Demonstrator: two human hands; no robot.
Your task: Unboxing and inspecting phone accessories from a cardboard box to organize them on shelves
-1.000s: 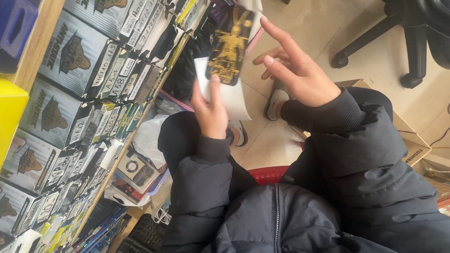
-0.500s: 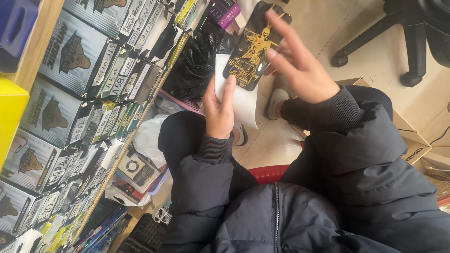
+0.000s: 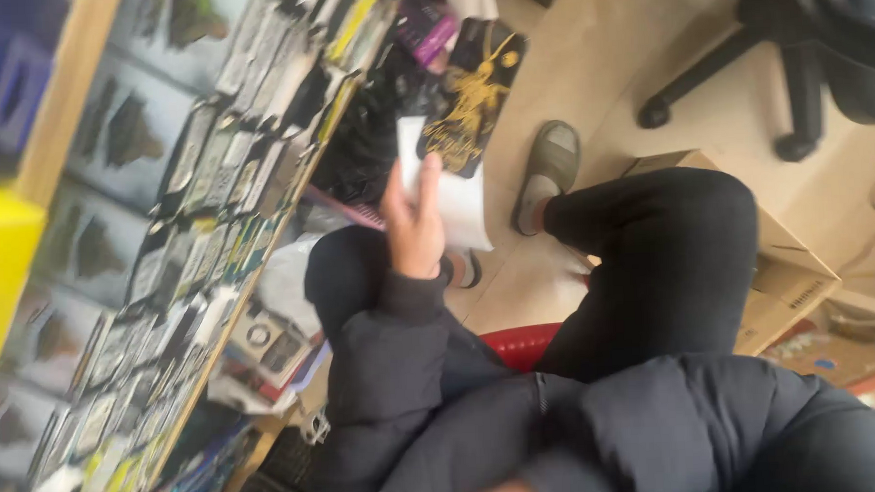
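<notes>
Black-and-gold flat packet (image 3: 471,97), backed by a white sleeve or sheet (image 3: 455,192), is held up in front of the seated person's knees, over the floor (image 3: 586,66) and just right of a packed display shelf (image 3: 212,186). The left hand (image 3: 414,225) has its fingers (image 3: 429,183) curled shut around the near edge of the white piece, thumb on the far side; the right hand is out of view. A firm pinch low on the white backing, with the packet kept flat and square to it, looks the best way to stop the two slipping apart. A grey slipper (image 3: 548,172) and a cardboard box (image 3: 777,263) lie to the right.
</notes>
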